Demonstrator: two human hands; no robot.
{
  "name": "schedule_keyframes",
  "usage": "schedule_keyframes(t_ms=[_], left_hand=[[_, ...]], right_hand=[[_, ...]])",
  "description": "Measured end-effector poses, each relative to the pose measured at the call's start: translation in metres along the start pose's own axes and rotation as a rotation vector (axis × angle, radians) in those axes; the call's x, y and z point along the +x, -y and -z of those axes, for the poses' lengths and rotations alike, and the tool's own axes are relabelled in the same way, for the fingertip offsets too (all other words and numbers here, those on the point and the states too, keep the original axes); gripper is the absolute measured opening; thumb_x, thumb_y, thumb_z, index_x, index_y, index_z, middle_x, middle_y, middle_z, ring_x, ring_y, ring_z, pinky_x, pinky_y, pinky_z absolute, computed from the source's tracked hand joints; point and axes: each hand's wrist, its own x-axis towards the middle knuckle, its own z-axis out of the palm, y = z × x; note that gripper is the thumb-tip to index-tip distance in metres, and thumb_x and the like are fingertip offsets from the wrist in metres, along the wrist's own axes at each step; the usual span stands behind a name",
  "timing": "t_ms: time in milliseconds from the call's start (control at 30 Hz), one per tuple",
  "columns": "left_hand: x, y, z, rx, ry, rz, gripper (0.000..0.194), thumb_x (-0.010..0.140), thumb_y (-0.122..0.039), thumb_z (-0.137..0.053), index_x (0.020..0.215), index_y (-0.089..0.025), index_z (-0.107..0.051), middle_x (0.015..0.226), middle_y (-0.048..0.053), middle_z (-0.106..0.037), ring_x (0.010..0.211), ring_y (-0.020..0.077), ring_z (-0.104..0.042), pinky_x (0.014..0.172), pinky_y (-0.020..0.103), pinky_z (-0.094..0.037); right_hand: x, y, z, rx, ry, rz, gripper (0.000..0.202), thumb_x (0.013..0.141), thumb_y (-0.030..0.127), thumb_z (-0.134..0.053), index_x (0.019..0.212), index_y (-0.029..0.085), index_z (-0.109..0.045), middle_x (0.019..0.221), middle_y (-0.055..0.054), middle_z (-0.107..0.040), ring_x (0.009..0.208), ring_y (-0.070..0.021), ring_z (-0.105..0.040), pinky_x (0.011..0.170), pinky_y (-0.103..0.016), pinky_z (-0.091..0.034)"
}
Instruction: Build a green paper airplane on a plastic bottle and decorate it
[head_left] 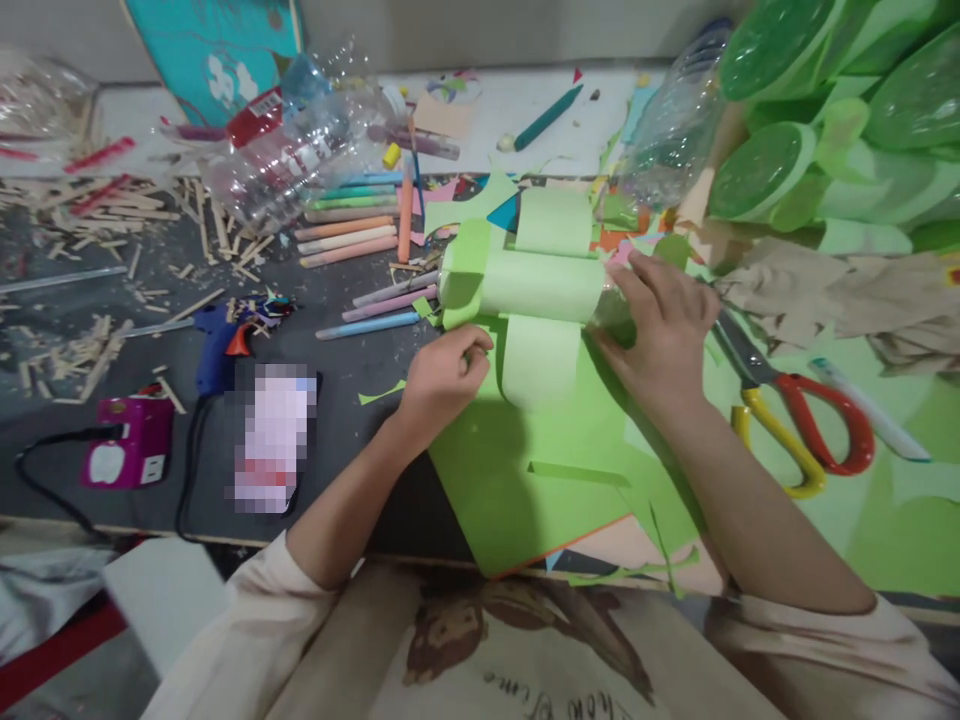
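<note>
A bottle wrapped in pale green paper (541,284) lies on its side over bright green sheets (487,490). Paper strips stick out above and below it, and a brighter green band (463,275) circles its left end. My right hand (664,320) holds the bottle's clear right end, fingers over the top and thumb below. Just below the left end is my left hand (448,385), its fingers curled in; whatever they may hold is hidden.
Scissors (759,375) with red and yellow handles lie right of my right hand. At the left are a blue glue gun (217,345), a phone (274,440) and a magenta box (127,442). Markers (352,230), clear bottles (300,150) and scattered sticks lie behind.
</note>
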Motion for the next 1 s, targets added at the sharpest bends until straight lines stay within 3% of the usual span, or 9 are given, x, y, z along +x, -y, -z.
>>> schedule_keyframes(t_ms=[67, 167, 267, 500, 567, 700, 800, 900, 1000], left_hand=[[-0.002, -0.002, 0.003, -0.082, -0.120, -0.057, 0.017, 0.081, -0.011, -0.045, 0.077, -0.019, -0.059, 0.058, -0.004, -0.050, 0.051, 0.0098, -0.045, 0.052, 0.022, -0.035], [-0.009, -0.006, 0.004, -0.238, -0.306, -0.325, 0.021, 0.091, -0.010, -0.041, 0.090, -0.020, -0.060, 0.067, -0.003, -0.054, 0.055, 0.0092, -0.048, 0.053, 0.022, -0.039], [-0.015, -0.010, -0.001, -0.334, -0.329, -0.492, 0.023, 0.099, -0.017, -0.038, 0.109, -0.023, -0.058, 0.073, -0.003, -0.054, 0.059, 0.0092, -0.052, 0.053, 0.021, -0.041], [-0.016, -0.010, -0.023, -0.570, -0.168, -0.220, 0.031, 0.104, -0.038, -0.034, 0.127, -0.023, -0.050, 0.098, 0.004, -0.057, 0.081, 0.0149, -0.058, 0.067, 0.028, -0.050], [-0.016, -0.009, -0.026, -0.630, -0.164, -0.168, 0.034, 0.103, -0.042, -0.036, 0.127, -0.023, -0.049, 0.102, 0.005, -0.059, 0.086, 0.0158, -0.059, 0.071, 0.029, -0.050], [-0.018, -0.009, -0.026, -0.669, -0.144, -0.119, 0.034, 0.102, -0.043, -0.038, 0.126, -0.022, -0.050, 0.107, 0.007, -0.060, 0.093, 0.0168, -0.061, 0.076, 0.030, -0.050], [-0.021, -0.013, -0.025, -0.609, -0.111, -0.075, 0.035, 0.103, -0.043, -0.035, 0.124, -0.020, -0.051, 0.109, 0.008, -0.061, 0.096, 0.0182, -0.062, 0.080, 0.032, -0.051], [-0.023, -0.017, -0.026, -0.556, -0.109, -0.057, 0.034, 0.104, -0.042, -0.034, 0.121, -0.020, -0.053, 0.111, 0.009, -0.061, 0.095, 0.0174, -0.063, 0.080, 0.031, -0.051], [-0.023, -0.017, -0.024, -0.522, -0.150, -0.106, 0.031, 0.105, -0.039, -0.035, 0.117, -0.020, -0.056, 0.111, 0.008, -0.061, 0.090, 0.0147, -0.064, 0.076, 0.027, -0.052]], right_hand=[[0.001, 0.002, 0.001, -0.005, 0.018, -0.026, 0.053, 0.091, 0.028, -0.057, 0.143, 0.027, -0.045, 0.148, -0.015, -0.054, 0.140, -0.0356, -0.048, 0.107, -0.058, -0.038], [0.001, 0.005, 0.000, 0.018, 0.027, -0.017, 0.054, 0.092, 0.023, -0.054, 0.145, 0.025, -0.043, 0.150, -0.015, -0.052, 0.143, -0.0336, -0.046, 0.107, -0.056, -0.039], [0.002, 0.006, -0.002, 0.017, 0.030, -0.002, 0.054, 0.091, 0.020, -0.052, 0.144, 0.025, -0.044, 0.152, -0.015, -0.051, 0.144, -0.0316, -0.045, 0.107, -0.053, -0.041], [0.001, 0.011, 0.006, 0.003, 0.016, 0.036, 0.057, 0.090, 0.022, -0.050, 0.146, 0.025, -0.040, 0.153, -0.016, -0.049, 0.145, -0.0343, -0.042, 0.111, -0.058, -0.038], [-0.004, 0.016, 0.011, 0.026, -0.015, 0.027, 0.050, 0.091, 0.021, -0.046, 0.140, 0.025, -0.046, 0.149, -0.015, -0.052, 0.142, -0.0348, -0.045, 0.108, -0.058, -0.041], [-0.020, 0.038, 0.014, 0.195, 0.011, 0.241, 0.025, 0.095, 0.026, -0.043, 0.106, 0.024, -0.066, 0.107, -0.009, -0.075, 0.100, -0.0258, -0.070, 0.084, -0.043, -0.053], [-0.029, 0.063, 0.010, 0.320, 0.037, 0.432, 0.030, 0.097, 0.038, -0.045, 0.093, 0.020, -0.069, 0.085, -0.007, -0.075, 0.079, -0.0219, -0.069, 0.065, -0.034, -0.049], [-0.033, 0.079, 0.006, 0.284, 0.025, 0.450, 0.024, 0.096, 0.021, -0.047, 0.093, 0.018, -0.071, 0.075, -0.006, -0.073, 0.071, -0.0192, -0.066, 0.060, -0.031, -0.043], [-0.035, 0.072, 0.003, 0.304, 0.027, 0.459, 0.029, 0.095, 0.013, -0.044, 0.097, 0.022, -0.072, 0.073, -0.004, -0.070, 0.068, -0.0182, -0.062, 0.061, -0.031, -0.042]])
